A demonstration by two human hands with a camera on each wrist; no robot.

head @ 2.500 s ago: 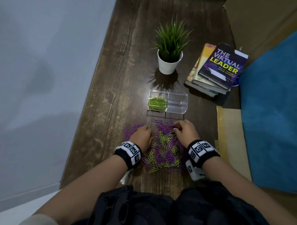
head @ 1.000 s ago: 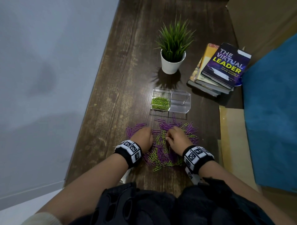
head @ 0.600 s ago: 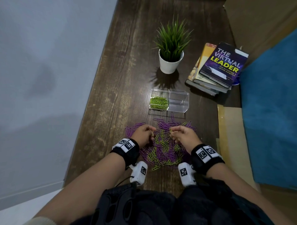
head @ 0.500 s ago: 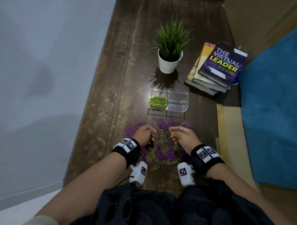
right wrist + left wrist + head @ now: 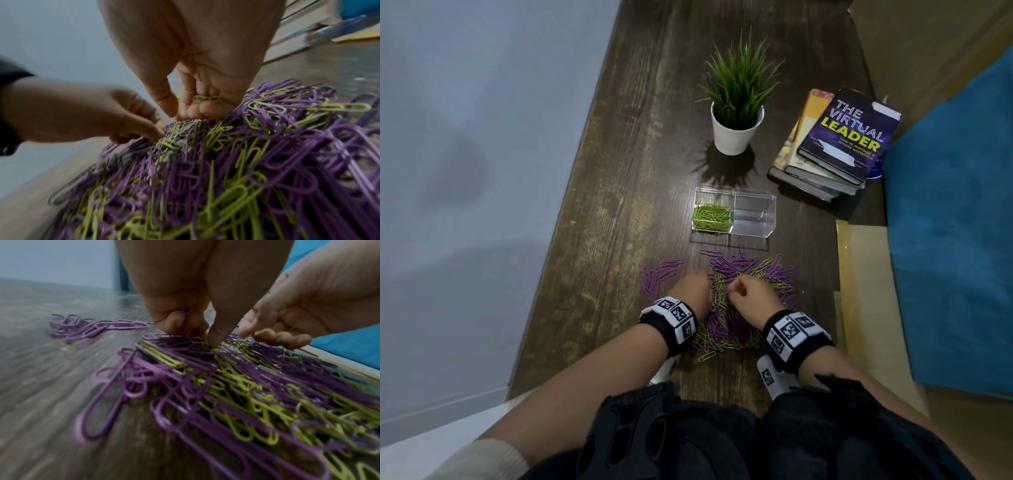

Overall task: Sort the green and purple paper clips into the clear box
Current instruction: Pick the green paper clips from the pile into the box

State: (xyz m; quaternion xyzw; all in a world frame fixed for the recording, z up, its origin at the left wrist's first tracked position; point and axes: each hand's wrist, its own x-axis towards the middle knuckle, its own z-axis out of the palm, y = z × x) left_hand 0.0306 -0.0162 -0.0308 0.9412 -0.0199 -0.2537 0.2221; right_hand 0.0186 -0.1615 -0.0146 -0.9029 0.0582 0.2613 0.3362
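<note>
Paper clips [image 5: 732,318] — right hand [image 5: 751,296], wrist dropped lower than half a second ago, cups green clips [image 5: 206,99]; left hand [image 5: 693,291] pinches into pile; picking continues — purple compartment unfilled.

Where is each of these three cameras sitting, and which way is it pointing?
Head: worn on the head, looking down the wooden table at the clear box; both forearms, wristbands and the lap show.
Left wrist: low behind the left hand, facing its fingertips on the paper clip pile; the right hand shows beside it.
Right wrist: low behind the right hand, facing the pile; green clips lie in its curled fingers.
Shared: all three show both hands on the pile.
</note>
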